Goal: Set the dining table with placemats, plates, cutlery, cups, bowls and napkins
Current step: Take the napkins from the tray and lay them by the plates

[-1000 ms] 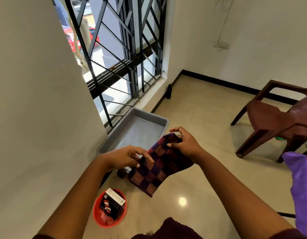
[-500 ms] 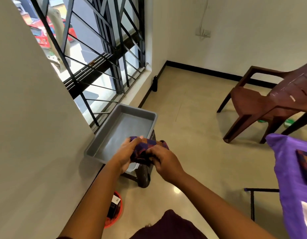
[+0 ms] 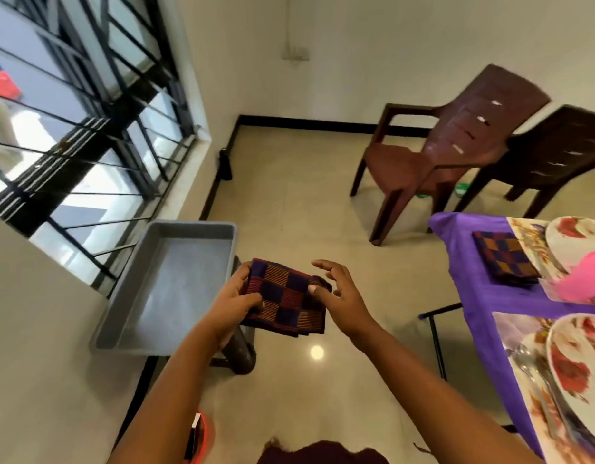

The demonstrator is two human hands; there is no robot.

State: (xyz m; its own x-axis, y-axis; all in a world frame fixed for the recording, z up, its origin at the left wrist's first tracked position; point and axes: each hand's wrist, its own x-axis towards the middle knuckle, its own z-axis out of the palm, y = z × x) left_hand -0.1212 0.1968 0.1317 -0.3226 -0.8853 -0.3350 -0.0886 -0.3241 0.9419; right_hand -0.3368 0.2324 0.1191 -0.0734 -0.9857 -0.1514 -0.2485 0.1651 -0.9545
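Note:
A folded checked napkin (image 3: 286,298), purple and orange, is held in mid-air above the floor. My left hand (image 3: 234,301) grips its left edge with thumb on top. My right hand (image 3: 339,294) touches the napkin's right edge with the thumb while the fingers spread loosely above it. At the right stands the dining table (image 3: 470,296) under a purple cloth. On it lie a second folded checked napkin (image 3: 503,262), floral placemats, two floral plates (image 3: 577,373), a pink cup (image 3: 584,283) and a spoon (image 3: 527,360).
An empty grey tray (image 3: 128,323) rests on a dark stool by the wall under the barred window. Two brown plastic chairs (image 3: 436,162) stand at the back right. A red bowl (image 3: 202,437) holding a small box sits on the floor near my feet.
The napkin went from hanging open to a flat folded square. My right hand has loosened its grip. The view swung right, bringing the set table into sight.

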